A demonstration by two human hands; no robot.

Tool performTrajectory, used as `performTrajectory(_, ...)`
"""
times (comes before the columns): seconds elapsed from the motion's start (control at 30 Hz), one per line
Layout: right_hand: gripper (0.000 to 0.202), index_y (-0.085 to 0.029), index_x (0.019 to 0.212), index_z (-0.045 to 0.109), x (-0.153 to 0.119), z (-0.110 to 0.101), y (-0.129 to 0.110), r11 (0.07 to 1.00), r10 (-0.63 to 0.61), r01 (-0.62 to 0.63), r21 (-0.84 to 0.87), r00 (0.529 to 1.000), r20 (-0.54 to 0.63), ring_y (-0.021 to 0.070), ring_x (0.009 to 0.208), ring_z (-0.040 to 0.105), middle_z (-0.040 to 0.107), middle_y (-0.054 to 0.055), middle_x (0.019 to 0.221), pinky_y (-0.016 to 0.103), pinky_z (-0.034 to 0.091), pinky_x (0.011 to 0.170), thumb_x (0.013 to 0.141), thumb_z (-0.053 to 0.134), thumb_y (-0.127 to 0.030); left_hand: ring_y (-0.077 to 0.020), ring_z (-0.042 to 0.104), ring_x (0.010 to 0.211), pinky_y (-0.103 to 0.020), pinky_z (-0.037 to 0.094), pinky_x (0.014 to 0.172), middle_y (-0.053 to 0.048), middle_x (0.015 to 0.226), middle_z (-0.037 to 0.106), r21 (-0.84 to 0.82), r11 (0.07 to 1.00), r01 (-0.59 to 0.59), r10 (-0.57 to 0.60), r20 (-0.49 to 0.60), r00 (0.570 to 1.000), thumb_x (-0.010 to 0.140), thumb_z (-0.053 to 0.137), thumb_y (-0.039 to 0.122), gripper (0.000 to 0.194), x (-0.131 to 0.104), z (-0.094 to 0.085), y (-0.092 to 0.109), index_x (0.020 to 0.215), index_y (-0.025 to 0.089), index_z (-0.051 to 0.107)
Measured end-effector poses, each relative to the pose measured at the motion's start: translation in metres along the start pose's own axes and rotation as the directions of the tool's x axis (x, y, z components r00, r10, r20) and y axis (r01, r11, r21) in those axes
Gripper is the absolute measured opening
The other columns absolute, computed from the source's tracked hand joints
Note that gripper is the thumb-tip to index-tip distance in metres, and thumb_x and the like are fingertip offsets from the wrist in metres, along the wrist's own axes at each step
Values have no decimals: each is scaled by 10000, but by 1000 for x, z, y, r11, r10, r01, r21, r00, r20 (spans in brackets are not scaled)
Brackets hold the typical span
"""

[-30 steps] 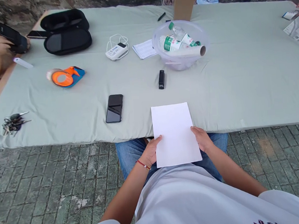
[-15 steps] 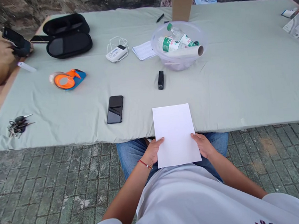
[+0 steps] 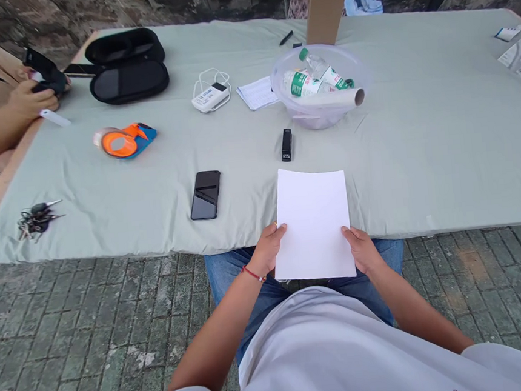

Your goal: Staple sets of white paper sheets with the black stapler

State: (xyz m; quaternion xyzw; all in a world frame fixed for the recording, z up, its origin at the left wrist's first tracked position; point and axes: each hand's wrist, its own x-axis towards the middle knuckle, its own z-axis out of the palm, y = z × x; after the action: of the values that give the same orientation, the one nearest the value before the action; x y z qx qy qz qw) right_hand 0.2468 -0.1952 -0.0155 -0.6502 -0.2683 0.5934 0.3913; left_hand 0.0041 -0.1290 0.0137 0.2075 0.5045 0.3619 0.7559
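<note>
White paper (image 3: 313, 224), blank on the side facing me, is held over the table's front edge and my lap; whether it is one sheet or more I cannot tell. My left hand (image 3: 269, 247) pinches its left edge, thumb on top and fingers hidden beneath. On the opposite edge my right hand (image 3: 360, 247) grips in the same way. Beyond the paper's far edge lies a black stapler (image 3: 286, 145). A dark phone (image 3: 205, 195) rests on the cloth to the left of the paper.
A clear plastic basin (image 3: 322, 117) holds bottles and a cardboard-cored roll. Leftward lie an orange-and-blue tape dispenser (image 3: 123, 141), keys (image 3: 39, 219), a white charger (image 3: 210, 97) and an open black case (image 3: 129, 82). Another person's hand (image 3: 35, 99) holds a black device; a cardboard box (image 3: 327, 7) stands across.
Both my hands have lifted the paper slightly away from me and to the right, and it is now tilted a little. The other person's hand at left has come further into view.
</note>
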Motion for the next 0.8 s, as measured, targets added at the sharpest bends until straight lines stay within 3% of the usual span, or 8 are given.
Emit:
performTrajectory(0.17,357,-218,959,678,24,0,-20,989,12,-5,146,999,-43,285,993,693,761,64,956,402,568,846,800,676,-537,-297,703,953,-412,534,883,-121,888,753,-9,998,65,-64,57,996,623,843,368,425,30,1,18,915,107,678)
performTrajectory(0.4,306,-236,914,679,39,2,-29,991,24,-17,132,999,-47,296,998,697,762,68,971,418,575,849,800,672,-520,-287,705,965,-397,535,887,-114,892,756,-24,999,37,-36,43,998,675,799,349,375,39,-2,16,943,114,682)
performTrajectory(0.53,303,-245,862,660,46,5,-31,995,24,-19,96,998,-58,298,1005,691,760,65,967,418,571,857,792,669,-541,-292,709,941,-409,545,871,-115,868,755,-40,998,57,-58,-4,998,665,798,318,332,46,-3,21,898,114,680)
performTrajectory(0.8,341,-239,863,654,57,5,-39,997,-6,13,72,996,-92,297,1026,683,755,65,954,409,565,873,768,678,-565,-286,713,919,-423,548,876,-112,836,751,-45,996,77,-77,2,997,687,775,262,295,60,3,33,921,110,680)
